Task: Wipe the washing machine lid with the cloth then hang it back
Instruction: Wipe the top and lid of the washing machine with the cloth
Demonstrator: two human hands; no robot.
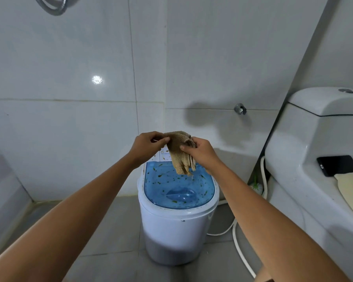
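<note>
A small white washing machine (171,224) stands on the floor in the middle. Its blue see-through lid (177,188) is shut and speckled with dark green and brown bits. A tan ribbed cloth (181,155) hangs in the air above the lid's far end, apart from it. My left hand (149,144) pinches the cloth's upper left edge. My right hand (202,153) grips its right side, thumb on the front. Part of the cloth is hidden behind my right hand.
White tiled walls meet in a corner behind the machine. A metal wall tap (240,108) sticks out at the right. A white toilet (318,151) with a black phone (337,165) on it stands at the right. White hoses (240,249) trail on the grey floor.
</note>
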